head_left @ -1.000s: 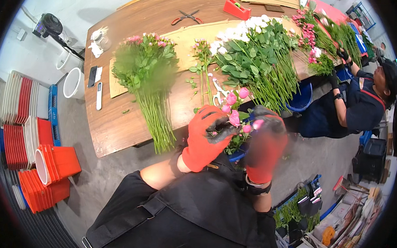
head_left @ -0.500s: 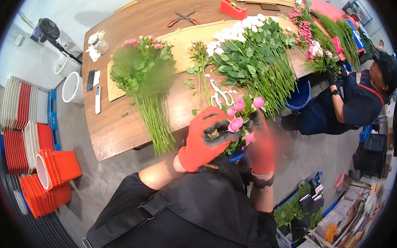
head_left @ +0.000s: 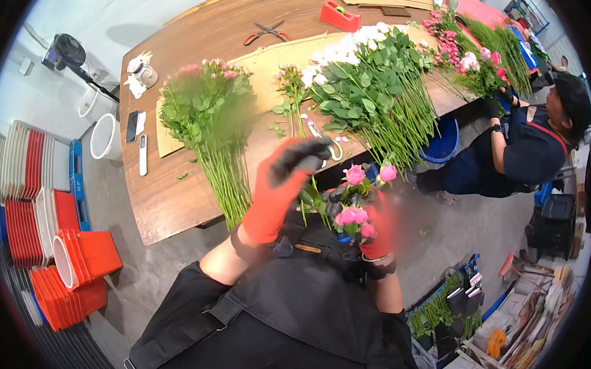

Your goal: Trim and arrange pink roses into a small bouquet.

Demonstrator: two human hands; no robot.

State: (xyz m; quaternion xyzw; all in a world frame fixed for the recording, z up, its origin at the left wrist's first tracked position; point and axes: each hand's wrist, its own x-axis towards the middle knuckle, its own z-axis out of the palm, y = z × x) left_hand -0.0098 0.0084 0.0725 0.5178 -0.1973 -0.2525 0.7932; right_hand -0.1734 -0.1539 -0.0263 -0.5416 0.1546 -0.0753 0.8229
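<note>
Bunched in my right hand (head_left: 377, 221), in a red glove with dark fingers, are several pink roses (head_left: 351, 216), held by their stems in front of my chest. Leaves and the glove hide most of the stems. My left hand (head_left: 282, 184), gloved alike, is raised to the left of these blooms with its fingers stretched to the right; I see nothing in it. Just beyond its fingertips lie white-handled scissors (head_left: 336, 151) on the table edge. Behind them rests a small bunch of pink spray roses (head_left: 291, 92).
The wooden table (head_left: 169, 205) carries a large pink-flowered bunch (head_left: 210, 108), white roses (head_left: 369, 82), red-handled scissors (head_left: 267, 33) and a red tape dispenser (head_left: 340, 16). A blue bucket (head_left: 444, 141) stands between me and a co-worker (head_left: 535, 139). Orange buckets (head_left: 84, 258) are at left.
My left hand has left the pink roses and moved up and left, its fingers uncurling. The roses have dropped slightly and turned in my right hand. The co-worker's flowers have shifted a little.
</note>
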